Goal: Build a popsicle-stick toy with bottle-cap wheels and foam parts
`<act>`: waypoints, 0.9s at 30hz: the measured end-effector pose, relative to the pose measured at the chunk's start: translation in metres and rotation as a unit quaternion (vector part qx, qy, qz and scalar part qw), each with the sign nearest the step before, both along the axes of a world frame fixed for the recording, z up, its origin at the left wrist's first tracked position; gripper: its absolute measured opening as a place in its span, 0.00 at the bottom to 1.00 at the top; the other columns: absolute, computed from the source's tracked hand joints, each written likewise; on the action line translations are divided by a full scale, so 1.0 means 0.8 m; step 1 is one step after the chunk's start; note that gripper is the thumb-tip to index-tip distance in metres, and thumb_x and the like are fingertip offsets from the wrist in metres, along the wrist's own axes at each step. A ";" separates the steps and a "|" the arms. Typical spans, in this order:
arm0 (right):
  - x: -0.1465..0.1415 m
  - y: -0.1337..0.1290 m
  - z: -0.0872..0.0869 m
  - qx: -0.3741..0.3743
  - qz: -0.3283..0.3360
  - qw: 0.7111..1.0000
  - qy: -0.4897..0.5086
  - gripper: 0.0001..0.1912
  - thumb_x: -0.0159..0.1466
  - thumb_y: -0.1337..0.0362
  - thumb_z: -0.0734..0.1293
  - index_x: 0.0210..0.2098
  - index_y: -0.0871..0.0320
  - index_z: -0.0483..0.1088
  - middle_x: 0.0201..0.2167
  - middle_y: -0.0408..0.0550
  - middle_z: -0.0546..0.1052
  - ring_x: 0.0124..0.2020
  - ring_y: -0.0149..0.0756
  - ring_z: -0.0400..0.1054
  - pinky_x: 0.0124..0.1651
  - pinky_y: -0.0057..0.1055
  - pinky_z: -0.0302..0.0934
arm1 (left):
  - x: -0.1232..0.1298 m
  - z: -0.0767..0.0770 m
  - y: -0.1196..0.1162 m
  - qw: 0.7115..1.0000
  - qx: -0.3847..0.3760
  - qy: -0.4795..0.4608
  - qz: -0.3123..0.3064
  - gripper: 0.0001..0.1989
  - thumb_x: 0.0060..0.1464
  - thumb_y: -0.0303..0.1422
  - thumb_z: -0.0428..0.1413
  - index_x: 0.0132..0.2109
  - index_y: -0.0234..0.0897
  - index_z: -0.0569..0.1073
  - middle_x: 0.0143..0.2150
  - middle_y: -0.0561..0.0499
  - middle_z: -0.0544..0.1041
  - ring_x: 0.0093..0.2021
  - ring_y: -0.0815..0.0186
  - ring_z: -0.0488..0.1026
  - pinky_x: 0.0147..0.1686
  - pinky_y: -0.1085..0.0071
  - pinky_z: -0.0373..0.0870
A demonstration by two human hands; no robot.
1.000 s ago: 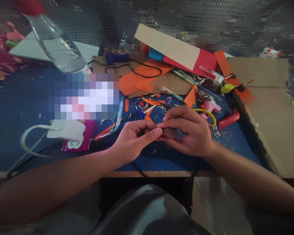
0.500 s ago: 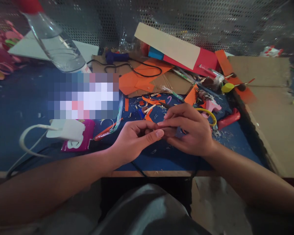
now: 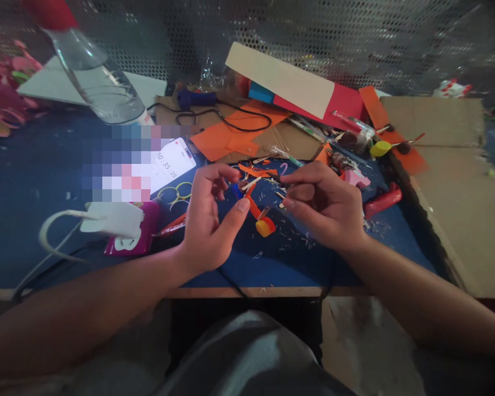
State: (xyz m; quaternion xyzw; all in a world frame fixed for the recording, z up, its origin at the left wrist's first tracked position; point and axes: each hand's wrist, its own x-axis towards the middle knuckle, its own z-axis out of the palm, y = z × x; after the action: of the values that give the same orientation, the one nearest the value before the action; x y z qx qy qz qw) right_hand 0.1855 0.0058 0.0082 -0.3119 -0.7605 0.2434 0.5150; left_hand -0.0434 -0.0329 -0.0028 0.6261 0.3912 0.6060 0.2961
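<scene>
My left hand [image 3: 212, 220] is held above the blue table, thumb and fingers apart with nothing between them. Facing it, my right hand [image 3: 325, 206] has bent fingers, and a gap shows between its index finger and thumb. Close to those fingertips is a short pale wooden stick [image 3: 279, 196]; whether they touch it I cannot tell. Between the hands lies a small yellow-and-orange piece [image 3: 266, 226], with a bit of stick showing above it. Just behind are orange paper scraps [image 3: 253, 206], a blue bit [image 3: 237, 191] and pale shavings.
A lit phone [image 3: 175, 165], yellow rings [image 3: 183, 190] and a white charger [image 3: 107, 223] lie left, below a tilted bottle [image 3: 107, 91]. Coloured sheets [image 3: 289, 80] and a blue-handled corded tool [image 3: 198, 99] lie behind. Right are a red-handled object [image 3: 383, 201] and cardboard [image 3: 457, 192].
My hands were together at the fingertips and have moved apart, the left one leftward and opened. The yellow-and-orange piece now shows between them. A yellow ring beside my right hand is no longer visible.
</scene>
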 end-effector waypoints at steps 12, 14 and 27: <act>-0.003 0.007 -0.017 -0.156 0.027 0.984 0.087 0.17 0.66 0.63 0.77 0.53 0.53 0.79 0.28 0.37 0.71 0.30 0.31 0.70 0.35 0.31 0.71 | 0.002 -0.015 0.018 0.979 -0.073 0.185 -0.043 0.45 0.52 0.26 0.65 0.74 0.38 0.58 0.66 0.34 0.74 0.71 0.44 0.70 0.72 0.41 0.62; -0.004 0.008 -0.018 -0.153 0.023 0.983 0.097 0.17 0.64 0.62 0.79 0.52 0.53 0.77 0.28 0.37 0.70 0.31 0.32 0.71 0.36 0.32 0.71 | 0.003 -0.016 0.019 0.979 -0.079 0.185 -0.042 0.43 0.54 0.28 0.65 0.73 0.39 0.59 0.64 0.35 0.76 0.69 0.45 0.72 0.72 0.41 0.62; -0.006 0.008 -0.009 -0.192 0.054 0.973 0.113 0.14 0.60 0.61 0.82 0.44 0.53 0.81 0.33 0.41 0.75 0.32 0.29 0.67 0.36 0.32 0.65 | -0.002 -0.011 0.018 0.960 -0.039 0.278 -0.023 0.36 0.57 0.28 0.65 0.69 0.41 0.63 0.60 0.41 0.76 0.62 0.51 0.74 0.65 0.50 0.72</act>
State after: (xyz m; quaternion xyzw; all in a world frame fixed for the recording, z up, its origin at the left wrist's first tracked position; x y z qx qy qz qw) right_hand 0.1808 0.0124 0.0012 -0.3336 -0.6524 0.4457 0.5142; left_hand -0.0447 -0.0181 -0.0116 0.7666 0.4670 0.3852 0.2141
